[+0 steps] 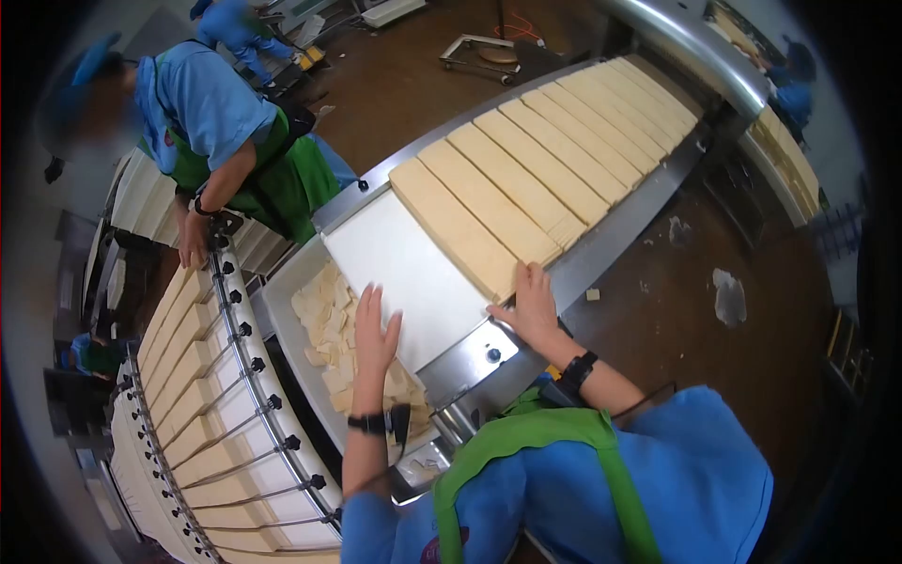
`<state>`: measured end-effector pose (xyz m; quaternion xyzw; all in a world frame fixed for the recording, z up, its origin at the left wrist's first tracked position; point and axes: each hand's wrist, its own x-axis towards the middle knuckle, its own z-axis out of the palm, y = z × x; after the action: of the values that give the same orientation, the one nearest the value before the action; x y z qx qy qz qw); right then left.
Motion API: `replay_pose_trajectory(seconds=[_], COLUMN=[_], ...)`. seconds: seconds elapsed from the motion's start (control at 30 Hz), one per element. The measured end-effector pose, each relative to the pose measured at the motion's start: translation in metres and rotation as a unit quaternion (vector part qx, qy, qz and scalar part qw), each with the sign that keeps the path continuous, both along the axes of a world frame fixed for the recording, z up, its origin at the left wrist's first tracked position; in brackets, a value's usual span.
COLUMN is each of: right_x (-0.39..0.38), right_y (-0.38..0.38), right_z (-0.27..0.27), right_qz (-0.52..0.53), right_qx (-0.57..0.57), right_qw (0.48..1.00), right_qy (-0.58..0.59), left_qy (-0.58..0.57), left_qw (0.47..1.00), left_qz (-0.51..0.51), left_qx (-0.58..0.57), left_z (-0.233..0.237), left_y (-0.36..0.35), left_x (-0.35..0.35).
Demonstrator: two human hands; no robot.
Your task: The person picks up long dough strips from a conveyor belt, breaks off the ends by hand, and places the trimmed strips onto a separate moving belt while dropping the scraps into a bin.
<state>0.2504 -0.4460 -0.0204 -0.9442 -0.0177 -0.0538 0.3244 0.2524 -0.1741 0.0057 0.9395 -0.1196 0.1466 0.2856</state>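
Long pale strips of sheeted dough (507, 179) lie side by side across a white conveyor belt (404, 268). My right hand (534, 305) is at the near end of the closest dough strip, fingertips at its corner and thumb spread apart. Over the near left edge of the belt, my left hand (376, 338) is raised with its fingers stretched out and nothing in it. Beneath that hand stands a white bin (282, 301) holding dough scraps (329, 320).
To the left, a second conveyor (235, 376) carries dough pieces between rods with black knobs (274, 402). A co-worker in a green apron (301, 188) leans over its far end. A metal roller housing (695, 47) spans the far belt. White patches (729, 297) mark the floor.
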Motion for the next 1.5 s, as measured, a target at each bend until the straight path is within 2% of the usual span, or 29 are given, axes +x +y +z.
replay_pose_trajectory(seconds=[0.07, 0.1, 0.17, 0.2, 0.3, 0.43, 0.53, 0.6, 0.67, 0.73, 0.77, 0.83, 0.87, 0.9, 0.93, 0.97, 1.03, 1.1, 1.17, 1.23, 1.3, 1.37, 1.47, 1.5], right_x=[0.006, 0.01, 0.016, 0.017, 0.021, 0.026, 0.025, 0.031, 0.034, 0.043, 0.046, 0.051, 0.055, 0.059, 0.067, 0.07, 0.062, 0.043, 0.014, -0.021, -0.054, -0.097, -0.168, -0.188], right_y=[-0.002, -0.001, 0.003, 0.004, 0.003, -0.001, 0.001, 0.005, 0.006, 0.006, 0.008, 0.016, 0.021, 0.029, 0.037, 0.049, 0.071, 0.098, 0.133, 0.164, 0.196, 0.23, 0.271, 0.283], right_z=[0.005, 0.007, 0.011, 0.008, 0.007, 0.015, 0.01, 0.009, 0.01, 0.01, 0.009, 0.001, -0.002, -0.004, -0.005, -0.004, 0.008, 0.025, 0.045, 0.073, 0.075, 0.077, 0.079, 0.079], right_qz=[0.033, 0.038, 0.048, 0.055, 0.069, 0.095, 0.114, 0.141, 0.181, 0.238, 0.266, 0.23, 0.211, 0.22, 0.23, 0.239, 0.265, 0.308, 0.354, 0.456, 0.554, 0.603, 0.628, 0.628], right_qx=[-0.025, -0.017, 0.001, -0.011, 0.021, 0.03, 0.01, -0.009, -0.028, -0.031, -0.031, -0.022, -0.018, -0.027, -0.037, -0.049, -0.051, -0.037, -0.003, 0.048, 0.123, 0.164, 0.205, 0.215], right_qw=[0.999, 0.999, 0.997, 0.998, 0.996, 0.991, 0.992, 0.99, 0.983, 0.971, 0.963, 0.972, 0.976, 0.972, 0.968, 0.963, 0.96, 0.95, 0.935, 0.887, 0.816, 0.76, 0.697, 0.68], right_qy=[-0.023, 0.004, 0.058, 0.016, 0.059, 0.087, 0.062, 0.03, -0.023, 0.001, 0.013, 0.042, 0.055, 0.076, 0.095, 0.112, 0.068, 0.036, 0.015, 0.045, 0.106, 0.179, 0.281, 0.311], left_qy=[-0.015, -0.021, -0.007, 0.0, 0.072, 0.137, 0.189, 0.214, 0.254, 0.309, 0.275, 0.201, 0.188, 0.163, 0.125, 0.095, 0.034, -0.05, -0.153, -0.153, -0.185, -0.186, -0.191, -0.15], left_qw=[0.999, 0.999, 0.998, 0.997, 0.989, 0.967, 0.957, 0.946, 0.93, 0.908, 0.919, 0.937, 0.945, 0.926, 0.881, 0.863, 0.82, 0.811, 0.801, 0.786, 0.786, 0.756, 0.7, 0.71], left_qz=[-0.036, -0.045, -0.023, -0.007, 0.024, 0.083, 0.083, 0.129, 0.176, 0.221, 0.234, 0.261, 0.263, 0.257, 0.242, 0.253, 0.278, 0.309, 0.331, 0.449, 0.549, 0.602, 0.583, 0.607], left_qx=[0.01, 0.015, 0.061, 0.077, 0.125, 0.197, 0.205, 0.209, 0.2, 0.18, 0.157, 0.114, -0.057, -0.225, -0.387, -0.426, -0.499, -0.494, -0.474, -0.397, -0.216, -0.176, -0.366, -0.325], left_z=[-0.025, -0.034, -0.04, -0.043, -0.045, -0.034, -0.017, -0.01, -0.002, 0.01, 0.005, -0.022, -0.042, -0.068, -0.082, -0.075, -0.047, -0.035, -0.001, 0.045, 0.053, 0.066, 0.056, 0.047], left_y=[-0.015, -0.023, -0.041, -0.047, -0.057, -0.066, -0.059, -0.042, -0.016, 0.026, 0.049, 0.098, 0.112, 0.12, 0.124, 0.124, 0.122, 0.145, 0.17, 0.185, 0.225, 0.254, 0.284, 0.297], left_x=[0.07, 0.103, 0.16, 0.187, 0.249, 0.27, 0.261, 0.249, 0.227, 0.197, 0.177, 0.136, 0.115, 0.093, 0.074, 0.058, 0.017, -0.034, -0.096, -0.172, -0.256, -0.334, -0.424, -0.448])
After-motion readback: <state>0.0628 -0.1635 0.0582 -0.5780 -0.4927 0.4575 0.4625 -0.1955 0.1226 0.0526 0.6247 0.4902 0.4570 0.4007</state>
